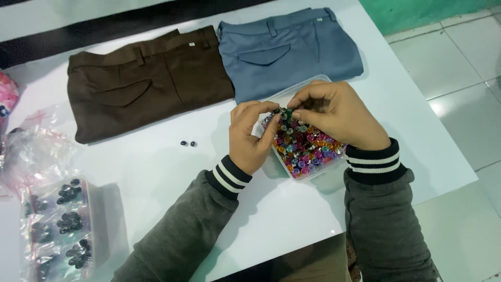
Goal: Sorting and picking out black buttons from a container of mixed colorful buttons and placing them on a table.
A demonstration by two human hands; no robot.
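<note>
While both hands worked over it, the clear plastic box (309, 175) of coloured buttons served as the fixed mark on the white table (156, 162). Largest of all, that table carried everything. Beyond the box and to its left lay the brown trousers (146, 83), folded flat, and directly beyond the box, touching its far corner, lay the blue-grey trousers (292, 49), also folded. Well to the left of the box, near the table's front edge, sat a clear bag of dark buttons (60, 230), with crumpled clear plastic (31, 151) just beyond it. The box itself was heaped with coloured buttons (308, 146) in pink, green, orange and blue. At the box's left edge the left hand (250, 138) rested with its fingers curled in, thumb and forefinger pressed onto a small dark green button (285, 112) above the heap. Over the far half of the box the right hand (336, 115) hovered with bent fingers, its fingertips pinching that same button from the other side. Left of the box, on bare table, lay two small dark buttons (188, 143), side by side.
</note>
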